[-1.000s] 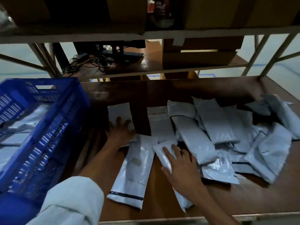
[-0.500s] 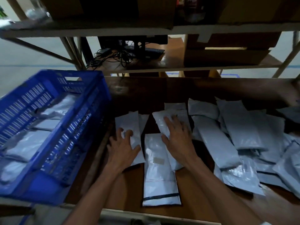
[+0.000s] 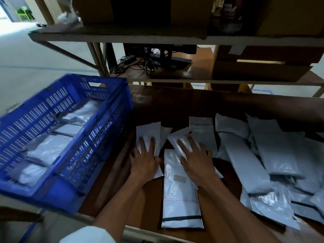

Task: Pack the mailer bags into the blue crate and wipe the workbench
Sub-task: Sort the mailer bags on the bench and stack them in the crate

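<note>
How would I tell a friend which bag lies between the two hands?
Start at the blue slatted plastic crate at the left end of the brown wooden workbench and go right, past the left hand. The long white plastic mailer bag there points at the near edge. Only it shows a small pale label mid-face, plus a dark stripe across its near end.

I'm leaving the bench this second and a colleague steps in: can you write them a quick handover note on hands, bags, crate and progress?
Left hand: open, flat on a white bag beside the blue crate.
Right hand: open, flat on a slanted bag that overlaps the long bag at the front edge.
Crate: left of the workbench, several bags inside.
Loose pile: right side of the bench.
Done: part of the bags packed.
Left: pack the rest, then wipe; no cloth in view.
</note>
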